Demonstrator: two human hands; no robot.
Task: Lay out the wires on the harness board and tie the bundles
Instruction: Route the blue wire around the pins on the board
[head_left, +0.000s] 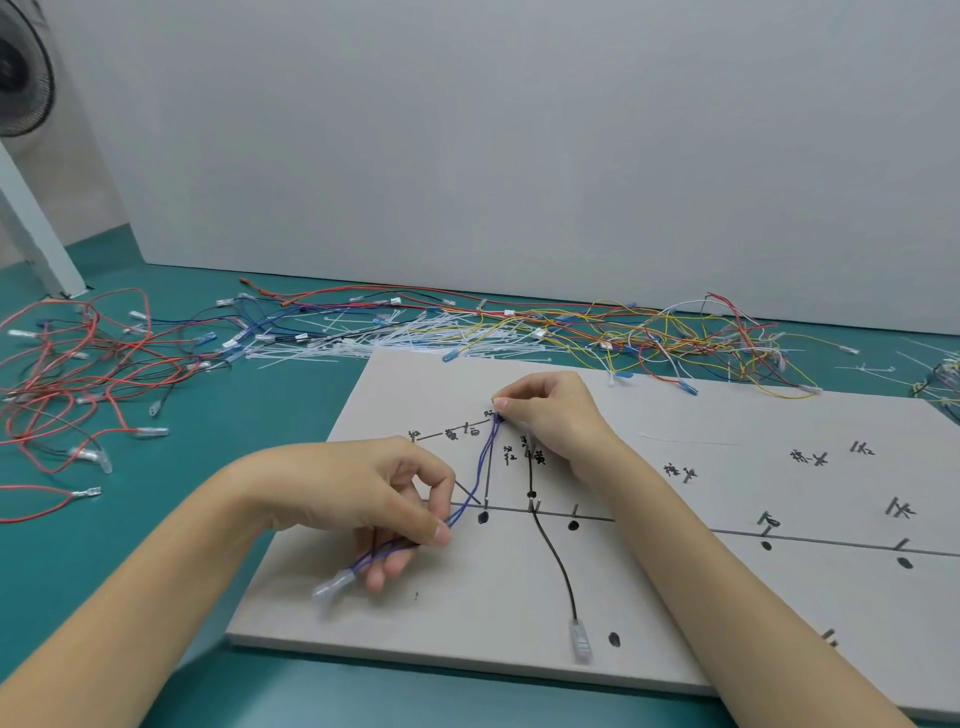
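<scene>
Both hands pinch the blue wires (480, 467) on the harness board (675, 613): right hand (550, 415) at the upper end, left hand (395, 499) lower. A black wire (558, 561) lies between the forearms; loose wires (571, 327) and zip ties (374, 338) crowd the counter (260, 415) beyond.

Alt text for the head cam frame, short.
Two hands stretch a blue wire pair across a grey harness board: right hand pins the far end, left hand pinches the near end. A black wire lies alongside.

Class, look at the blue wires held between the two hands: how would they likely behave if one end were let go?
The blue wires are probably floppy: they curve between the right hand and left hand. Thin strands suggest little weight. The clear terminal hangs unsupported, so that end would likely droop.
</scene>
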